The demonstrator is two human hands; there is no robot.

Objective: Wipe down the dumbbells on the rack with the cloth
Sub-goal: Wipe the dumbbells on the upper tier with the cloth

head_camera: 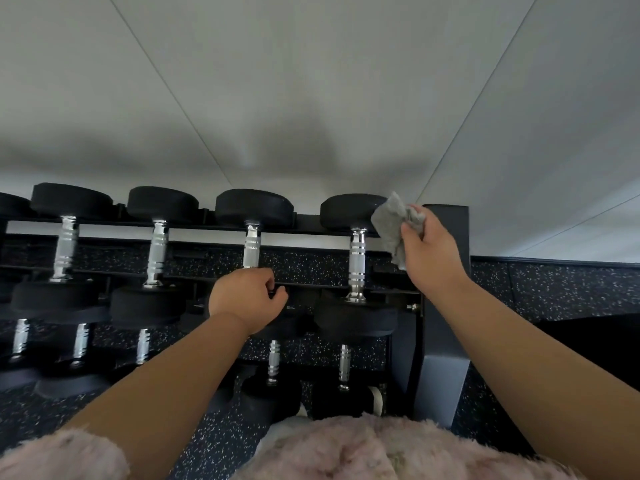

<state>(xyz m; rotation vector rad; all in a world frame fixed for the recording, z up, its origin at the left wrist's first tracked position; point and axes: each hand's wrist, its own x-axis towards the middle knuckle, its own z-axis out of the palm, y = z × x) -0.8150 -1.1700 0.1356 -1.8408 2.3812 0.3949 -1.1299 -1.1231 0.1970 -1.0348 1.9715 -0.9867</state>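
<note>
Your cloth (391, 223) is bunched in your right hand (429, 251), pinched between thumb and curled fingers at its right edge. Most of the grey fabric spills out to the left of and below the grip. The cloth's free part lies against the right side of the far head of the end dumbbell (357, 261), the last one on the top tier. The chrome handle of that dumbbell is bare, just left of your wrist.

Your left hand (246, 296) sits lower and to the left, well apart from the cloth. It is at the near end of the third dumbbell (251, 244), with its fingers curled down over something black. Whether they clasp that dumbbell's near head or a rail of the rack (445, 306), you cannot tell.

More dumbbells fill the top tier to the left and the tier beneath. The rack's grey post stands just right of your right hand, on a speckled floor (554, 289) against a pale wall (311, 98).
</note>
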